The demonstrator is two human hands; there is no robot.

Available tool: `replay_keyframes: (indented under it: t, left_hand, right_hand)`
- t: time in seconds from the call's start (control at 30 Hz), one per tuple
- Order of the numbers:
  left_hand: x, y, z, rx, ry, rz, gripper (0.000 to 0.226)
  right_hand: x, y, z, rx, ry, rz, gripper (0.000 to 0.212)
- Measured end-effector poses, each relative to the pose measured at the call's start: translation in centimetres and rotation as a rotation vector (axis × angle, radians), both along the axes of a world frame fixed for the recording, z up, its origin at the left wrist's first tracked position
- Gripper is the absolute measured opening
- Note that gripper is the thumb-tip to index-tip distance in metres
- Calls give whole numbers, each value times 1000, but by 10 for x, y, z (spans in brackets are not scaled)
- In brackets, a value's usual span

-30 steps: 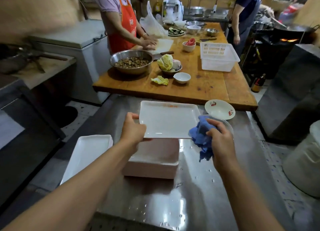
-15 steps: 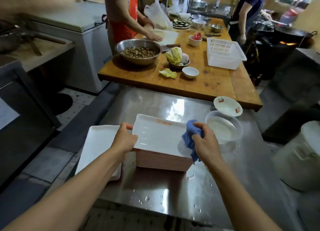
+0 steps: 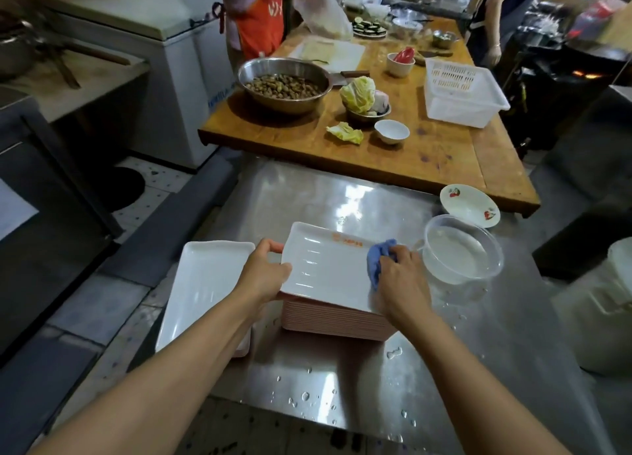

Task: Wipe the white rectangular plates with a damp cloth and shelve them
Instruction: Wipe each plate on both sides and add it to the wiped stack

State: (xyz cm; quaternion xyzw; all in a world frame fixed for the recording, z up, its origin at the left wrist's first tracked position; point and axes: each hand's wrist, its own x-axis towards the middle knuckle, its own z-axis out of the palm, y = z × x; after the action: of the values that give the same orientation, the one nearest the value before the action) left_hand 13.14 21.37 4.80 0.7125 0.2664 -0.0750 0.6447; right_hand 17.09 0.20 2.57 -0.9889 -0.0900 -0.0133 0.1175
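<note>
My left hand (image 3: 265,277) has its grip clamped on the plate's (image 3: 325,270) left edge, fingers curled over the rim, thumb at the near side. The plate sits on top of the stack (image 3: 335,321) in the middle of the steel surface (image 3: 342,379), slightly skewed to the stack beneath. My right hand (image 3: 398,283) has its grip clenched round the blue cloth (image 3: 378,258), pressing it down on the plate's right end, just under the orange print. So the plate lies between my two hands, left grip at one short edge, cloth at the other.

To the left, touching nothing I hold, a second white plate (image 3: 201,290) lies flat near the surface's edge. Right of the cloth, just beside my knuckles, stands a clear tub (image 3: 461,249) of water. Behind it, a small dish (image 3: 468,205) with red cherries. Water drops dot the steel near me.

Further on, the wooden table (image 3: 427,153) carries a steel bowl (image 3: 284,85), cabbage (image 3: 359,94), a small white bowl (image 3: 391,131) and a white basket (image 3: 461,92). One person in an orange apron (image 3: 261,17) stands at its far left; another stands at far right.
</note>
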Motion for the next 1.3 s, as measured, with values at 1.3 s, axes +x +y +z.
replay_keyframes:
  t: [1.3]
  left_hand:
    - [-1, -21, 5, -60, 1, 162, 39]
  right_hand:
    - [-55, -38, 13, -52, -27, 258, 30]
